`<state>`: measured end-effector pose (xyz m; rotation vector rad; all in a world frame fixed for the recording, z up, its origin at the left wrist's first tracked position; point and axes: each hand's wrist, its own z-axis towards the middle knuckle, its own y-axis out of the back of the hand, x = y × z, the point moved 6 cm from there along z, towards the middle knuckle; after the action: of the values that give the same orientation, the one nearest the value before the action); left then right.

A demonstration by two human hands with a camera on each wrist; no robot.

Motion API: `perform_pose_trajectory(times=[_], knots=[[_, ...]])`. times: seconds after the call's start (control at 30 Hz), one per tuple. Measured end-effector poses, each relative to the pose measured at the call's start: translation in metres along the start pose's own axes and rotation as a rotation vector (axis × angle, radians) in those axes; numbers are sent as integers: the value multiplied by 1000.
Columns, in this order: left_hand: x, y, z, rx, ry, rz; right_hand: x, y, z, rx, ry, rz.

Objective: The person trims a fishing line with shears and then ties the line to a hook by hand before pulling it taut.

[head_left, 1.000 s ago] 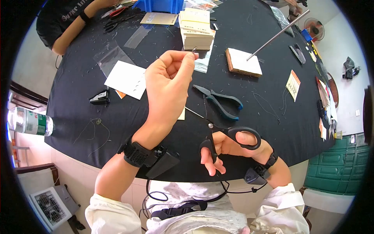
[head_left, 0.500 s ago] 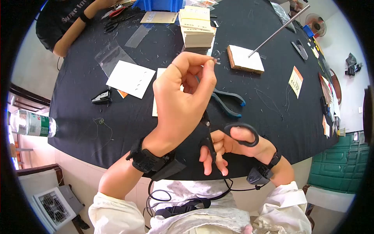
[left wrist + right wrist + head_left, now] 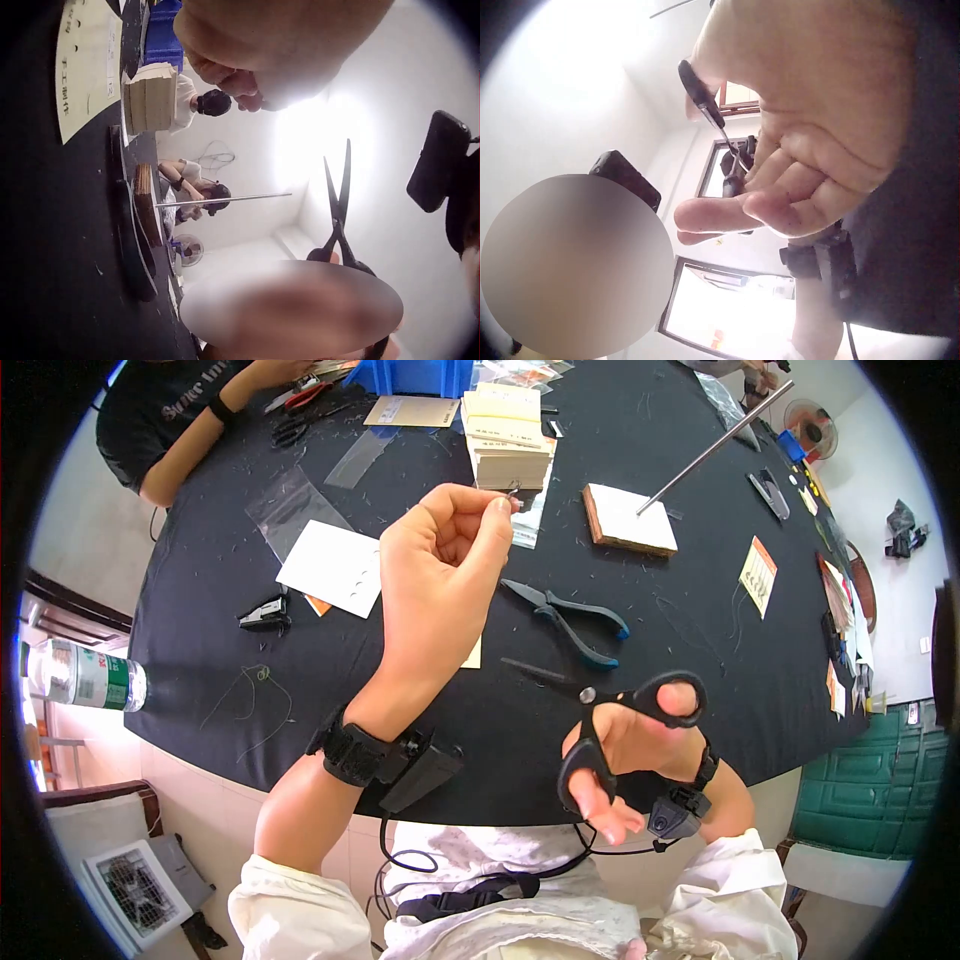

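Observation:
In the head view my left hand (image 3: pixel 435 580) pinches a small, thin wire-like piece (image 3: pixel 515 492) between thumb and index finger, in front of the card stack (image 3: pixel 510 468). My right hand (image 3: pixel 640 745) holds black scissors (image 3: pixel 587 696) by their loops, thumb through one and a finger through the other. The blades point left and stand apart in the left wrist view, where the scissors (image 3: pixel 338 221) show whole. Blue-handled pliers (image 3: pixel 565 618) lie between the hands, beyond the scissors. What exactly the small piece is cannot be told.
A metal rod (image 3: pixel 715 448) slants up from a white-topped block (image 3: pixel 630 520). White card (image 3: pixel 332 568), a stapler (image 3: pixel 264 613), loose thread (image 3: pixel 263 673) and a bottle (image 3: pixel 85 676) are on the left. An orange-edged card (image 3: pixel 758 576) lies right. Another person's arm (image 3: pixel 190 455) rests at upper left.
My left hand moved right, then back left toward the card stack, still pinching the small piece. My right hand moved right with the scissors, whose blades now show clear of the left hand.

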<state>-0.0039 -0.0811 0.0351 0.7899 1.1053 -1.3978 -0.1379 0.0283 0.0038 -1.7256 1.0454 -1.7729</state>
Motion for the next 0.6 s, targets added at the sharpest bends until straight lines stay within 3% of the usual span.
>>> perform_pose_trajectory(times=[0.07, 0.23, 0.3, 0.4, 0.43, 0.47, 0.53, 0.6], knots=[[4, -3, -3, 38, 108, -28, 5, -1, -4, 82, 160, 242], [5, -10, -8, 79, 127, -45, 12, -1, -6, 100, 162, 221], [6, -12, -9, 99, 131, -53, 21, 5, -8, -203, 112, -224], [4, -13, -10, 102, 135, -71, 47, 10, -24, -751, 452, -629], [2, -13, -11, 106, 132, -66, 56, 14, -33, -912, 472, -1052], [1, -14, -11, 110, 128, -62, 64, 8, -35, -979, 664, -1336], [1, -14, -12, 121, 126, -58, 70, 3, -38, -1232, 437, -1607], [-2, -15, -13, 133, 123, -51, 71, 7, -40, -1277, 449, -1718]])
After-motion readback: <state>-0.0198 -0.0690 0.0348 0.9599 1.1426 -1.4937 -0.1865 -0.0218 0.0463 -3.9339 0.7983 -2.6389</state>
